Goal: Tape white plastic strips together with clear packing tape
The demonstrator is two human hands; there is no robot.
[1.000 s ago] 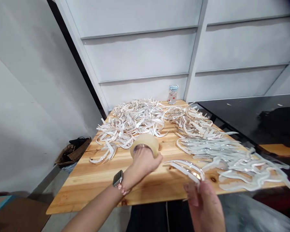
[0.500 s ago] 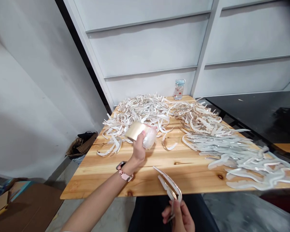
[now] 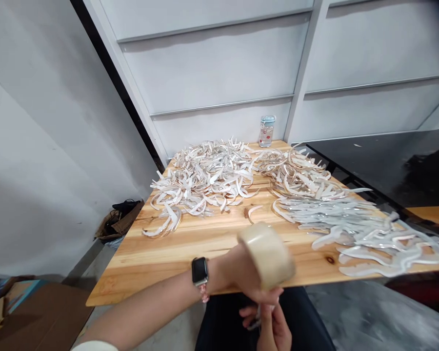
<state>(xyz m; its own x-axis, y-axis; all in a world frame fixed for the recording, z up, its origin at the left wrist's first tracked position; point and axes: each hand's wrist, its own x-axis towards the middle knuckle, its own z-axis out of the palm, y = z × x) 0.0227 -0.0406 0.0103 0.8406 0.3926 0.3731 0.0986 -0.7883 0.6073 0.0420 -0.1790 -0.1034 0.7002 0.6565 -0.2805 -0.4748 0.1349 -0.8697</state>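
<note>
1. A blurred roll of clear packing tape (image 3: 267, 256) hangs over the desk's (image 3: 183, 258) near edge, its core axis tilted, pointing roughly sideways.
2. The left hand (image 3: 241, 268) grips it, fingers (image 3: 267, 295) curled beneath the roll.
3. Below the edge, the right hand (image 3: 269, 326) pinches a thin strip (image 3: 256, 317) between pressed fingers (image 3: 274, 331).
4. Heaps of curved strips (image 3: 205, 180) cover the desk's far half, near a capped bottle (image 3: 267, 131) at the far edge.

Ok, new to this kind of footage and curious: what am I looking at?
This is one view from a camera worn on a person's head, looking down at their bare hands. The left hand, with a black-faced wristwatch, grips a wide roll of clear packing tape. The right hand holds a thin curved strip, mostly hidden by the fingers. On the pale pine tabletop lie heaps of curved white strips with shiny edges, and a small glass jar with a blue lid stands at the far end.
</note>
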